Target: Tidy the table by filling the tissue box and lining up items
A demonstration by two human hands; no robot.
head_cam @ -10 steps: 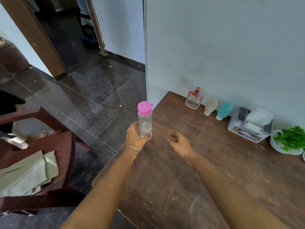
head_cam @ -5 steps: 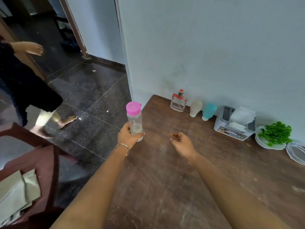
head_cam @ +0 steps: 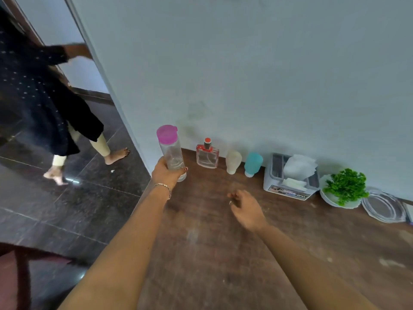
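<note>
1. The left hand (head_cam: 167,173) grasps a clear bottle (head_cam: 171,153) with a pink cap, upright at frame centre-left.
2. The right hand (head_cam: 245,208) hovers over the wooden surface (head_cam: 212,253), fingers loosely curled, grasping nothing.
3. The tissue box (head_cam: 290,175) sits right of centre against the wall.

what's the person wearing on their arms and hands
Both forearms are bare, with no sleeves in view. The left hand has a thin gold-coloured chain bracelet at the wrist and red-painted fingernails. The right hand wears a small ring on one finger.
</note>
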